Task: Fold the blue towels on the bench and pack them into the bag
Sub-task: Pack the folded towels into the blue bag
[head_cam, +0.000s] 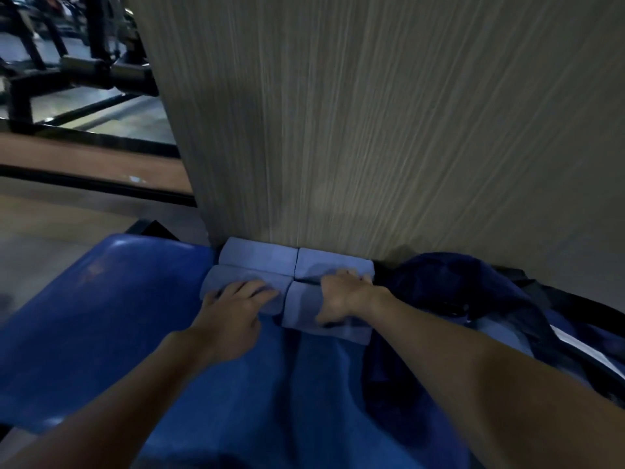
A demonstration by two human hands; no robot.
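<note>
A blue bench surface [101, 316] runs up to a pale, streaked wall [372, 130] on my feed. Against that wall four folded towels [260, 257] lie in a two-by-two block. The left hand [233, 309] lies flat, fingers spread, on the near-left towel [243, 274]. The right hand [345, 296] looks curled round the near-right towel [301, 306], fingers over its far edge.

These four seem finished, so I judge packing is in hand. The next move is to lift one without letting it unfold and carry it right to the dark bag [456, 282] (its mouth is hard to make out). A larger towel [253, 401] lies unfolded nearer me. I can read no writing.
</note>
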